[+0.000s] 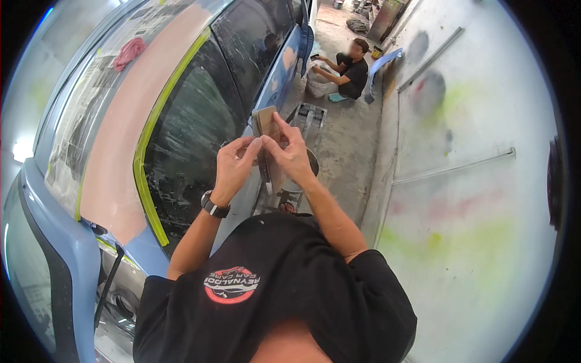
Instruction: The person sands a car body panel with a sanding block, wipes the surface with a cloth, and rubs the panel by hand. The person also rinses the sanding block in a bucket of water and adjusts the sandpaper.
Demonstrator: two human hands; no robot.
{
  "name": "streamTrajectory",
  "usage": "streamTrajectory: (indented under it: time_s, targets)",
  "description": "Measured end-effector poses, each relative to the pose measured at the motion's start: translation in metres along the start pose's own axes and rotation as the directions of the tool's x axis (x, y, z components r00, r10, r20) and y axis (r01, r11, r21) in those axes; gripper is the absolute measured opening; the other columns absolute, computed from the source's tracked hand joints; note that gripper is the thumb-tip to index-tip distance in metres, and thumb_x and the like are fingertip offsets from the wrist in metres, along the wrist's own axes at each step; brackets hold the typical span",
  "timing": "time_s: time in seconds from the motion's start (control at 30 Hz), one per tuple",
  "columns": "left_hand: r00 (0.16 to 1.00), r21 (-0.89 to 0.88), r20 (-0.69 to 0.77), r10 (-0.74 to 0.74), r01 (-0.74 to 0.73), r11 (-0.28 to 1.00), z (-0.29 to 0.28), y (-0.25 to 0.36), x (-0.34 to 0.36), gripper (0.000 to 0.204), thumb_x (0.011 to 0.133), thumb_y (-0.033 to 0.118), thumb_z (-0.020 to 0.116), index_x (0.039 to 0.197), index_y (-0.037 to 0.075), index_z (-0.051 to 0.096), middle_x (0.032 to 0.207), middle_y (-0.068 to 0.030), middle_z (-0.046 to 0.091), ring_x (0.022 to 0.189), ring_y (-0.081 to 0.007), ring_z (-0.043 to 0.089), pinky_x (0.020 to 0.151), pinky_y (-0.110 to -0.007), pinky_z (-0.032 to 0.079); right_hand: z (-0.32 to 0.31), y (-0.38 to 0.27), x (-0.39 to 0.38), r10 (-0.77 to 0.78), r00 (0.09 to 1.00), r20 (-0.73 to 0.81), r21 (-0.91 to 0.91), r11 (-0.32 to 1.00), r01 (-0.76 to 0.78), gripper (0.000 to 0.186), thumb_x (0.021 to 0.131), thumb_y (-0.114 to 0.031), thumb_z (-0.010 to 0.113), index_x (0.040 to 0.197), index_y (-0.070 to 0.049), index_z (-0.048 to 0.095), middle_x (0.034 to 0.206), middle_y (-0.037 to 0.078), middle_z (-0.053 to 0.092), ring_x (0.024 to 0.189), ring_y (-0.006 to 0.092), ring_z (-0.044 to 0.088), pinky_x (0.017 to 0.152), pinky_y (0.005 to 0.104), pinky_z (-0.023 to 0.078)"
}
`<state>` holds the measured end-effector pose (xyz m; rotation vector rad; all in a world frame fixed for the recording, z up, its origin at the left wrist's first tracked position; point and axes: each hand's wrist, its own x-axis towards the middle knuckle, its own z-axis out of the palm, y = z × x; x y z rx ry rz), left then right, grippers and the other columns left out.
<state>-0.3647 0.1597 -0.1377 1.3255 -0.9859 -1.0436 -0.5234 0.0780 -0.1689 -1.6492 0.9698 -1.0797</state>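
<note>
In front of my chest, beside the car door, I hold a long, flat sanding block point(265, 118) with a tan-brown sheet of sandpaper about it. My left hand point(235, 166) pinches its near left side between thumb and fingers, and a dark watch is on that wrist. My right hand point(290, 154) grips the right side, with its index finger stretched up along the sheet. Both thumbs meet near the middle. Part of the block's lower end is hidden behind the hands.
To the left stands a blue car with a sanded pinkish roof edge point(115, 151), yellow-green masking tape point(144, 145), newspaper masking and a pink cloth point(128, 54). A person point(353, 72) squats ahead by a whitish sack point(321, 81). A paint-marked wall point(472, 175) runs along the right.
</note>
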Motion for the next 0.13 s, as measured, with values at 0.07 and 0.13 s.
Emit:
streamTrajectory:
  time_s: [0.07, 0.13]
  targets:
    - [1.0, 0.005, -0.011, -0.029, 0.029, 1.0, 0.0031, 0.0073, 0.0002, 0.035, 0.108, 0.023, 0.069, 0.131, -0.003, 0.071, 0.115, -0.0068, 0.076, 0.099, -0.013, 0.072, 0.082, -0.03, 0.065, -0.0022, -0.0023, 0.0001, -0.024, 1.0, -0.02, 0.021, 0.999, 0.025, 0.078, 0.09, -0.038, 0.087, 0.155, -0.006, 0.058, 0.116, 0.015, 0.057, 0.106, 0.0253, 0.057, 0.098, 0.0348, 0.047]
    - [0.999, -0.01, -0.026, -0.024, 0.023, 1.0, 0.0078, 0.0102, 0.0039, 0.038, 0.108, 0.023, 0.07, 0.135, -0.003, 0.069, 0.116, -0.0065, 0.076, 0.102, -0.0134, 0.073, 0.084, -0.031, 0.065, -0.0075, -0.007, 0.0005, -0.022, 1.0, -0.018, -0.007, 1.0, 0.022, 0.079, 0.09, -0.039, 0.086, 0.157, -0.008, 0.057, 0.116, 0.015, 0.058, 0.108, 0.0242, 0.056, 0.098, 0.0348, 0.047]
